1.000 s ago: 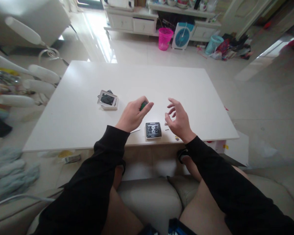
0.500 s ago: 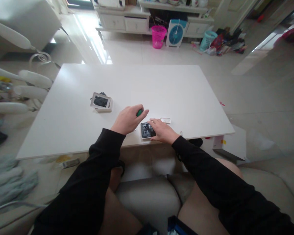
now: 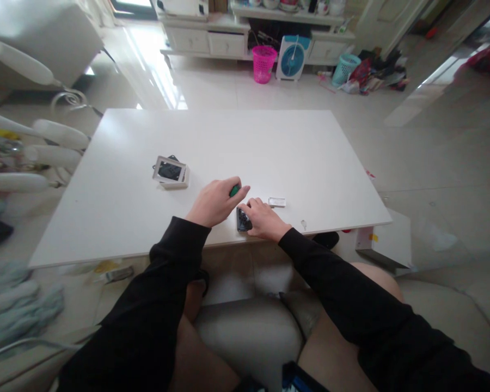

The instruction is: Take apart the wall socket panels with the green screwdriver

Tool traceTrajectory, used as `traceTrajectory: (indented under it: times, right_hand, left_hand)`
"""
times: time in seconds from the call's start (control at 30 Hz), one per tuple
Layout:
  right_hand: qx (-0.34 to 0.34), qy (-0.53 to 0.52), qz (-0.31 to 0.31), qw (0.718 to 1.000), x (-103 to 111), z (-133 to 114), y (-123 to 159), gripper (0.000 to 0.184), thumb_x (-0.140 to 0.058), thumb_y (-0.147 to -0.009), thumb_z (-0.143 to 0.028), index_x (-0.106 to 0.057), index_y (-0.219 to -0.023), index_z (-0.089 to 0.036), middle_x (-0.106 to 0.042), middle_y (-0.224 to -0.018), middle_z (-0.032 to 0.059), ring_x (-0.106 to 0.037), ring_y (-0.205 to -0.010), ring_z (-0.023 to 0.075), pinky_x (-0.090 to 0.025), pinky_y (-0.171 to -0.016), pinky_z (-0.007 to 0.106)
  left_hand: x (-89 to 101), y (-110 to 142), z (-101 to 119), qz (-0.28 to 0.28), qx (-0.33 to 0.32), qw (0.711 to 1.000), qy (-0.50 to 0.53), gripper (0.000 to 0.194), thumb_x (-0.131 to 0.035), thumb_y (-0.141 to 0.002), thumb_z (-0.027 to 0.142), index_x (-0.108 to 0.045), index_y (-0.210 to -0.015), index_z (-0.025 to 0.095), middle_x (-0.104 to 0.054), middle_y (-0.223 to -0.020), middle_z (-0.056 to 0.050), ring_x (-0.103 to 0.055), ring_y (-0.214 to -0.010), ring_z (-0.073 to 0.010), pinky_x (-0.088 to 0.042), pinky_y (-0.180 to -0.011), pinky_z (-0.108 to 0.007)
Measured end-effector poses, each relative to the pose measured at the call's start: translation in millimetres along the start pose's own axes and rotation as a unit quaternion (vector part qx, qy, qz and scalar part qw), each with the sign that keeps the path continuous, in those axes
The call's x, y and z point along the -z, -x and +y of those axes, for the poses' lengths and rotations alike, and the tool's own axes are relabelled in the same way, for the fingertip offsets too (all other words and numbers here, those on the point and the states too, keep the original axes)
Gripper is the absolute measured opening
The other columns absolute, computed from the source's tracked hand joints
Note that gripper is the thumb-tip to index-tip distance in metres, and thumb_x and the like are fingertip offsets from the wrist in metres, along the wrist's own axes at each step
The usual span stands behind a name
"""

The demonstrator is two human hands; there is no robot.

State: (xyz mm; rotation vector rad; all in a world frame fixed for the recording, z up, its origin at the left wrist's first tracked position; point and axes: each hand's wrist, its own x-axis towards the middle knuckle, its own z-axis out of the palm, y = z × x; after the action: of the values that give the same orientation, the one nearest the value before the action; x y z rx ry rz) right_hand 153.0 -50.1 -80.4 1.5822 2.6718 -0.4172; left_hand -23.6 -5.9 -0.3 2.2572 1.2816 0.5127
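My left hand point(image 3: 215, 201) is closed around a small green object point(image 3: 234, 190). Only its rounded green end shows between thumb and fingers, so I cannot tell its kind. Just right of it, my right hand point(image 3: 265, 219) curls over a small black panel-like case point(image 3: 242, 220) at the table's near edge, thumb on the near side and fingers on the far side. Most of the case is hidden under that hand. Beyond my right fingers lies a small flat whitish box point(image 3: 277, 202). A small clear piece point(image 3: 304, 224) rests by the near edge to the right.
On the left of the white table point(image 3: 289, 152) sits an open light box point(image 3: 173, 184) with a framed lid and black items. White-padded metal arms point(image 3: 57, 130) reach toward the table's left side. A pink basket point(image 3: 263, 65) and a blue fan point(image 3: 293, 59) stand on the floor beyond.
My right hand has shifted left and its fingers have closed further over the black case, covering more of it. My left hand still holds the green object in nearly the same place.
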Motion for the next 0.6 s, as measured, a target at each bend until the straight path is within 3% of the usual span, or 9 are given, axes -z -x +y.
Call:
traceTrajectory:
  times: [0.27, 0.43, 0.6]
  right_hand:
    - [-0.006, 0.001, -0.006, 1.0, -2.1, 0.7, -3.3, 0.058, -0.078, -0.079, -0.03, -0.055, -0.13, -0.017, -0.055, -0.123, 0.0165, -0.046, -0.115, 0.0335, -0.045, -0.092, 0.042]
    - [-0.028, 0.015, -0.023, 0.999, -0.1, -5.1, -4.2, 0.06, -0.083, -0.07, -0.034, -0.057, -0.121, -0.015, -0.054, -0.12, 0.0184, -0.046, -0.112, 0.0355, -0.044, -0.093, 0.046]
    - [-0.037, -0.022, 0.013, 0.999, 3.1, -3.9, -5.5, 0.058, -0.081, -0.069, -0.031, -0.055, -0.118, -0.015, -0.052, -0.121, 0.017, -0.047, -0.111, 0.0347, -0.046, -0.094, 0.048]
  left_hand:
    - [3.7, 0.9, 3.2, -0.005, -0.001, 1.0, -0.006, 0.037, -0.047, -0.103, 0.045, -0.064, -0.083, 0.019, -0.055, -0.065, -0.001, -0.05, -0.065, -0.0167, -0.029, -0.066, -0.03]
    - [2.6, 0.8, 1.4, -0.005, -0.007, 1.0, -0.002, 0.037, -0.047, -0.103, 0.045, -0.063, -0.082, 0.019, -0.053, -0.065, 0.0, -0.048, -0.065, -0.0162, -0.029, -0.066, -0.03]
    - [2.1, -0.1, 0.7, -0.007, -0.005, 1.0, -0.01, 0.036, -0.047, -0.103, 0.045, -0.063, -0.082, 0.019, -0.054, -0.065, -0.001, -0.048, -0.064, -0.0161, -0.029, -0.065, -0.03]
